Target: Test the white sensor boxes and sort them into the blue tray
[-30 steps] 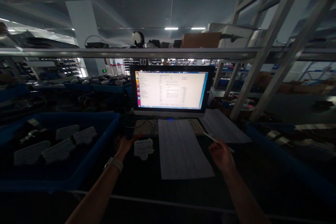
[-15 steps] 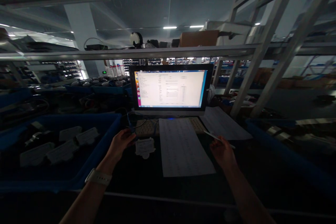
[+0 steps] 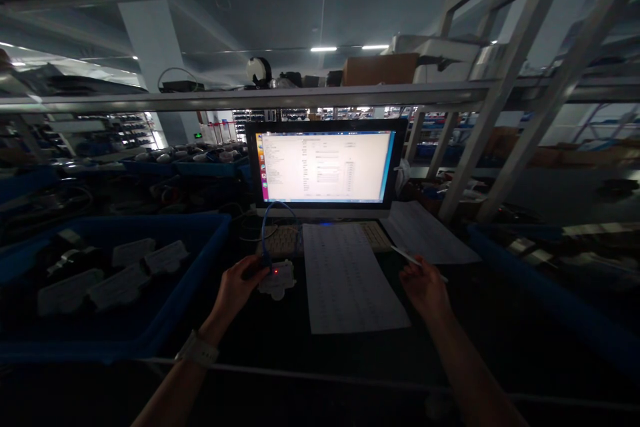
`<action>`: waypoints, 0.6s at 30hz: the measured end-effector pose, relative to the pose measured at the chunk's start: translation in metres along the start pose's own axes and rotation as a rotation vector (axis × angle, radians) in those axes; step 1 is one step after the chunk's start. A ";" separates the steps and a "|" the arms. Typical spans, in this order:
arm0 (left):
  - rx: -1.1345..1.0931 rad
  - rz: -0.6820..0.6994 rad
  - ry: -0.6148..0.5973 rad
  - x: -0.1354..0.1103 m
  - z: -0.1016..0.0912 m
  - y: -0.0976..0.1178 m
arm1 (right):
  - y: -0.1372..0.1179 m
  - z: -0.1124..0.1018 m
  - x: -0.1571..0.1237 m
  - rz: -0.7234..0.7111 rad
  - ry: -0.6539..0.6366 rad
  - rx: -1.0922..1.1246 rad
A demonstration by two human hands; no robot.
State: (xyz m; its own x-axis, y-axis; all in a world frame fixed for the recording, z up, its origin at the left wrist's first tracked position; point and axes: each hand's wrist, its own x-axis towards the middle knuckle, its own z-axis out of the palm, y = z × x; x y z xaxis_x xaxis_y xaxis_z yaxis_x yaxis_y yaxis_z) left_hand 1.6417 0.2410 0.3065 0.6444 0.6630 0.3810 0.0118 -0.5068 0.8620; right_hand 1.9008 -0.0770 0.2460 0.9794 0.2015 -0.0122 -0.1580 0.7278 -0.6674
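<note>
My left hand (image 3: 245, 280) is closed on the end of a blue cable (image 3: 265, 230), at the upper left edge of a small white module (image 3: 278, 284). A red light glows on the module, near my fingertips; whether the cable end is plugged in is hidden by my fingers. My right hand (image 3: 423, 285) is closed round a slim white pen (image 3: 406, 255), which points up and left beside a printed sheet (image 3: 350, 287). That sheet lies partly over the white keyboard (image 3: 280, 240).
A lit monitor (image 3: 325, 167) stands behind the keyboard. At the left a blue bin (image 3: 200, 240) holds several white-labelled modules; another blue bin (image 3: 530, 287) is at the right. A second sheet (image 3: 425, 233) lies under the metal frame (image 3: 480, 127). A shelf (image 3: 300, 99) crosses above.
My left hand has moved right to the white module with the blue cable, which now arches up in front of the monitor. A red light now shows there. My right hand stays nearly still.
</note>
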 end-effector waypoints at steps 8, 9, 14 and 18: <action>0.088 0.096 0.030 0.000 0.001 -0.010 | -0.005 0.009 -0.007 0.056 0.034 0.002; 0.089 0.104 0.041 0.000 0.002 -0.012 | -0.005 0.011 -0.008 0.049 0.033 -0.011; 0.026 0.120 0.033 -0.001 0.006 -0.024 | -0.012 0.014 -0.018 -0.111 0.047 -0.218; 0.086 0.175 0.083 -0.005 0.007 -0.035 | -0.042 0.003 -0.026 -0.307 0.101 -0.399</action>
State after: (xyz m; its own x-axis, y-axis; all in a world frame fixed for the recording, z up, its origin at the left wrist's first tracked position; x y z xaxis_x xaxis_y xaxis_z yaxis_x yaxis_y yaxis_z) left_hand 1.6435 0.2514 0.2725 0.5769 0.6020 0.5520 -0.0272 -0.6613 0.7497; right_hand 1.8819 -0.1106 0.2764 0.9835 -0.0610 0.1705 0.1800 0.4330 -0.8832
